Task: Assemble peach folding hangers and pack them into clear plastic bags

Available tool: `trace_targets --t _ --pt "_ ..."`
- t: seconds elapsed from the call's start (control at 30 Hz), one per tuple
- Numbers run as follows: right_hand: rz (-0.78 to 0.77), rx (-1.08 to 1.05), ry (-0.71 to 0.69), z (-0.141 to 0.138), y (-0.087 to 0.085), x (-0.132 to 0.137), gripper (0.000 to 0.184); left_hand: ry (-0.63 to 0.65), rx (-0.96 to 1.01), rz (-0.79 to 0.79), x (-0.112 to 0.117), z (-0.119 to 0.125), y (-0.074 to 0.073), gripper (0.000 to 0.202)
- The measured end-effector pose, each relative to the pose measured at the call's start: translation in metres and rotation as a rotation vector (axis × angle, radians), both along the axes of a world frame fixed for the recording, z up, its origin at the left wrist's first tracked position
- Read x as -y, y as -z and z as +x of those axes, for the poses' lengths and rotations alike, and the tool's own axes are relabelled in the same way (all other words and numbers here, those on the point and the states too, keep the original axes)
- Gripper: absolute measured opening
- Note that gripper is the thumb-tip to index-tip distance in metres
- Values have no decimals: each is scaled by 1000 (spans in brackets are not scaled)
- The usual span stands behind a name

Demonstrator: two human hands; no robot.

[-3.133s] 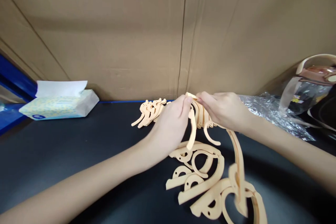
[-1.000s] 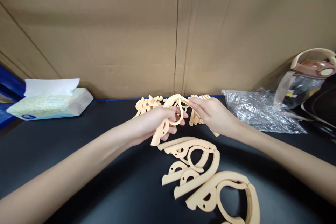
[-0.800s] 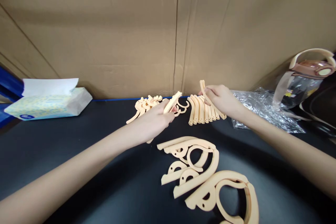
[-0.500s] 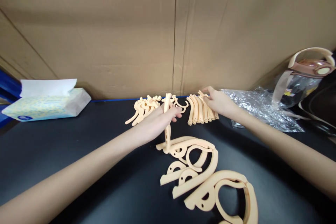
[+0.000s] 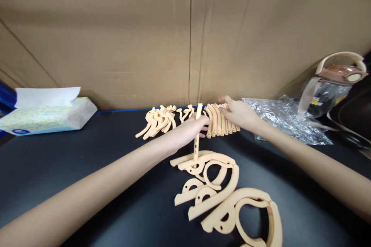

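Observation:
My left hand is closed on a flat cream-coloured curved piece, held on edge with its lower end touching the pile of large curved pieces in front of me. My right hand rests with fingers stretched out on a row of narrow curved strips standing side by side near the cardboard wall. A heap of small hook-shaped pieces lies to the left of my left hand.
The dark table is backed by a cardboard wall. A tissue pack sits at the left. Crumpled clear plastic and a bottle with a brown lid are at the right.
My right hand laid its strip onto the row and now rests on it. My left hand turned its piece on edge and shifted it right, down onto the pile.

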State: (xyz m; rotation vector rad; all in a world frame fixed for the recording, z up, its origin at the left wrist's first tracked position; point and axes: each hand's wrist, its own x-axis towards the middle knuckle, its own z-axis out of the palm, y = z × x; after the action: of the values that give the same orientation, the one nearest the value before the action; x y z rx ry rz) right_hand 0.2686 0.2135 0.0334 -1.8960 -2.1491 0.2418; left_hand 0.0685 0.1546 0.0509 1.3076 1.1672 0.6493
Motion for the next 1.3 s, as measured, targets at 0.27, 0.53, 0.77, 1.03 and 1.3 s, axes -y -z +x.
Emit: trace_targets --t 0.27,0.53,0.77,1.03,1.3 --pt "113 -174 -108 -7 -16 13 27 -33 -100 242 -9 -9 11 44" --pt "40 -720 -469 -33 -42 61 44 -126 -149 608 0 -16 -19 36" --pt "432 -723 -349 -21 -56 61 18 -132 -210 806 4 -27 -47 29" --pt "636 -257 -333 -12 -71 68 22 -86 -249 846 2 -29 -51 28" --pt "591 -217 -305 -13 -71 65 29 -16 -286 832 7 -29 -50 32"
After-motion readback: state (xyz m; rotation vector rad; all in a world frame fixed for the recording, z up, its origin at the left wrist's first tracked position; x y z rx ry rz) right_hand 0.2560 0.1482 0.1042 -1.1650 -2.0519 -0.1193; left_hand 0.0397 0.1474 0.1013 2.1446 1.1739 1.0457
